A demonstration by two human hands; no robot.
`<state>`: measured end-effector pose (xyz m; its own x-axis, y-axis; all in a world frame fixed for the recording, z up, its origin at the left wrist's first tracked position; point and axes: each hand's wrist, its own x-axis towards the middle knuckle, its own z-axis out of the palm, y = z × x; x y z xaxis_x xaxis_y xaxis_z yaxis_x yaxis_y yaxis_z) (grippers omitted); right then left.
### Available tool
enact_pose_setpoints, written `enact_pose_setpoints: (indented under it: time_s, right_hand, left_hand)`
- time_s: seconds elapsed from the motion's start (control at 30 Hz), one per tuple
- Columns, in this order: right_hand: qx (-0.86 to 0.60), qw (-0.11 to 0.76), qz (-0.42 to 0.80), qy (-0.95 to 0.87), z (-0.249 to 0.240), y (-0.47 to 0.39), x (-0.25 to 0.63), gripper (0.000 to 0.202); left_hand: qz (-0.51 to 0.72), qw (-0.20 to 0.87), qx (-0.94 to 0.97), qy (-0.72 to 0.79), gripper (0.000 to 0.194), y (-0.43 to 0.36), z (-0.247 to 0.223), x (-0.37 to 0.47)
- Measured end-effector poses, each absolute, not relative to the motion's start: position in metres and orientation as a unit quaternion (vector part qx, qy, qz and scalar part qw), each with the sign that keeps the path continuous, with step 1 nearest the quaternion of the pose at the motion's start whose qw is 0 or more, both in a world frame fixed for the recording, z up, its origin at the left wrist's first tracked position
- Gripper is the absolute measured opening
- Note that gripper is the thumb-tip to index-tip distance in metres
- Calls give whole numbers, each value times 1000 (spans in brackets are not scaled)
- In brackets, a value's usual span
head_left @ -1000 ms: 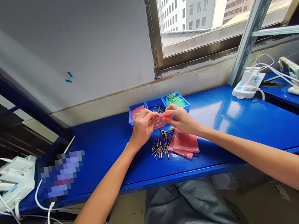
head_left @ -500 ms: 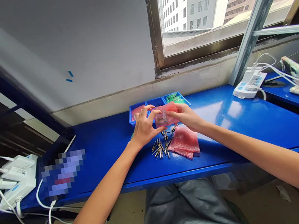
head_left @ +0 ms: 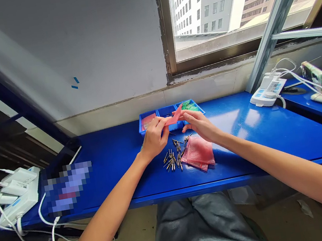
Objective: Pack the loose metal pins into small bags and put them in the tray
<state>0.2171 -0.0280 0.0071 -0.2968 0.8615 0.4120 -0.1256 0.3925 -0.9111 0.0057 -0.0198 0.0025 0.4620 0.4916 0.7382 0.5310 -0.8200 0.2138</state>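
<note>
Across the blue bench (head_left: 108,159), a three-part blue tray (head_left: 140,128) sits near the back edge, directly beyond my hands, which hide part of its front wall. Its left compartment holds pink film (head_left: 148,120), its right one green packets (head_left: 190,108); the middle shows only a few dark pieces past my fingers. On my side of the tray, loose metal pins (head_left: 172,160) lie scattered toward the bench's front edge, and just to their right a stack of flat pink bags (head_left: 198,153) overlaps at skewed angles, touching some of the pins. A white power strip (head_left: 20,191) trails cables over the bench's left end, near a blurred-out patch (head_left: 69,186) that cannot be made out; another white strip, the right-hand adapter block (head_left: 267,89), stands by the back right corner, beside a grey metal post (head_left: 272,13).

Raised above the bench, between tray and pins, is a single pink bag (head_left: 174,120). My left hand (head_left: 153,137) pinches its left end between thumb and fingers. My right hand (head_left: 201,125) is spread at its far end, thumb well apart from the fingers; whether the fingertips press on it I cannot tell. The bag's long axis slants from my left fingertips up and rightward, its bent free end pointing toward the tray's right compartment and the back edge.
</note>
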Motion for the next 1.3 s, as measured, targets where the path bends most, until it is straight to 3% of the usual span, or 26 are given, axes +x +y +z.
enact_pose_setpoints:
  time_s: [0.13, 0.3, 0.43, 0.6, 0.8, 0.9, 1.1, 1.3]
  right_hand:
    - [-300, 515, 431, -678, 7, -27, 218, 36]
    - [-313, 524, 409, -679, 3, -24, 217, 22]
    - [-319, 536, 413, -664, 2, -25, 216, 19]
    - [-318, 534, 439, -650, 2, -26, 217, 32]
    - [-317, 524, 440, -657, 2, -27, 217, 52]
    - [-318, 534, 432, -654, 3, -26, 217, 45]
    - [-290, 515, 446, -672, 10, -30, 218, 29]
    - [-243, 480, 461, -706, 10, -33, 215, 29]
  left_hand:
    - [-458, -11, -837, -298, 38, -18, 0, 7]
    - [-501, -83, -801, -317, 57, -16, -10, 9]
    - [-535, -142, -769, -320, 50, -16, -10, 11]
    - [-459, -97, -823, -321, 10, -19, 1, 8]
    - [-420, -89, -845, -319, 14, -21, 3, 7]
    - [-423, -80, -844, -320, 16, -19, -1, 8]
    - [-416, -69, -849, -318, 53, -12, -12, 6]
    - [-441, -32, -840, -313, 38, -13, -12, 6]
